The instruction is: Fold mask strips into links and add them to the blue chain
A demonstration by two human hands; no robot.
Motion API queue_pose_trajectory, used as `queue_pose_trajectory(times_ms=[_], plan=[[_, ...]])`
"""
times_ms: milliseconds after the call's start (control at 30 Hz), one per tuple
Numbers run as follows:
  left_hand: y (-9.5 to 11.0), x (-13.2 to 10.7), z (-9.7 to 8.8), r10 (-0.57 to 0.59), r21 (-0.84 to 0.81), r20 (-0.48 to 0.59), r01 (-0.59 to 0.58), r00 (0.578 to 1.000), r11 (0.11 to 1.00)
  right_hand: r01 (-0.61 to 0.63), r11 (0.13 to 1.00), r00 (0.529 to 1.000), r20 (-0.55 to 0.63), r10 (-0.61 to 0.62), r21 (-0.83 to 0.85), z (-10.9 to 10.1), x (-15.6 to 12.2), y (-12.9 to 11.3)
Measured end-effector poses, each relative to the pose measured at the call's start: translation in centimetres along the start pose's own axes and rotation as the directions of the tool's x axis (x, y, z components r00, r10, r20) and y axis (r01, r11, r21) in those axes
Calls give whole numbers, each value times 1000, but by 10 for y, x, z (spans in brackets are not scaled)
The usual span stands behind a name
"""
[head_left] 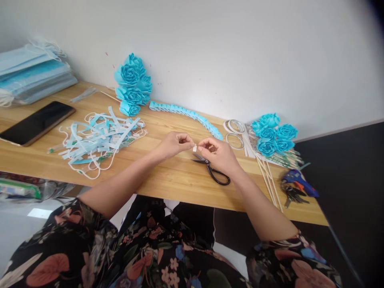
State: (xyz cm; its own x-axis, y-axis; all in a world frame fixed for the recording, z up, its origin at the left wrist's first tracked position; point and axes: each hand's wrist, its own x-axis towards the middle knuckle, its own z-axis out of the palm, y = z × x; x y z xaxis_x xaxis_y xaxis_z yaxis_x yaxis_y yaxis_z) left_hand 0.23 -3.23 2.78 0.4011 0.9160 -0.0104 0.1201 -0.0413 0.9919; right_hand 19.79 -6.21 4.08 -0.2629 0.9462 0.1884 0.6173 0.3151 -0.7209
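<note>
My left hand and my right hand meet above the middle of the wooden table, fingertips almost touching. Between them is a tiny white piece, too small to name, pinched by both hands. Black-handled scissors lie on the table under my right hand, blades slightly apart. Behind my hands a curved row of folded light-blue pieces stretches along the wall. To the left lies a tangled heap of blue and white mask strips and ear loops.
Blue flowers stand at the back, with more flowers on the right. Tape rolls, wooden sticks, a blue glue gun and keys lie right. A phone and stacked face masks are left.
</note>
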Motion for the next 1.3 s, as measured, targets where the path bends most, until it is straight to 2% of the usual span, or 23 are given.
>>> queue_pose_trajectory(times_ms=[200, 333, 433, 567, 633, 767, 900, 1000, 1100, 1300], plan=[[-4, 1, 0, 30, 13, 8, -30, 1000, 999, -12, 1000, 1000, -5, 12, 6, 4, 0, 0], [-7, 2, 1, 30, -49, 15, -29, 999, 998, 48, 998, 998, -33, -50, -48, 4, -2, -1], [-9, 4, 0, 5, -148, 36, 1, 999, 989, 155, 975, 980, -100, -171, -156, 6, -5, -1], [-10, 6, -2, -59, -198, 23, 62, 998, 978, 355, 878, 893, -161, -420, -323, 10, -8, -1], [-9, 5, -3, -76, -200, 12, 77, 997, 977, 401, 855, 870, -156, -468, -329, 10, -10, -2], [-5, 5, -3, -91, -174, -6, 89, 996, 981, 339, 907, 915, -135, -380, -249, 2, -16, -6], [-4, 5, -3, -77, -90, -29, 74, 997, 993, 194, 959, 964, -138, -225, -208, -11, -19, 3], [-4, 5, -2, -78, -47, -28, 77, 997, 996, 54, 978, 996, -54, -66, -201, -16, -19, 18], [-4, 4, -1, -96, -1, -27, 96, 995, 995, -38, 975, 999, 22, 44, -219, -15, -20, 32], [0, 2, -2, -72, 76, -22, 73, 997, 994, -66, 976, 997, 28, 73, -206, -5, -15, 39]])
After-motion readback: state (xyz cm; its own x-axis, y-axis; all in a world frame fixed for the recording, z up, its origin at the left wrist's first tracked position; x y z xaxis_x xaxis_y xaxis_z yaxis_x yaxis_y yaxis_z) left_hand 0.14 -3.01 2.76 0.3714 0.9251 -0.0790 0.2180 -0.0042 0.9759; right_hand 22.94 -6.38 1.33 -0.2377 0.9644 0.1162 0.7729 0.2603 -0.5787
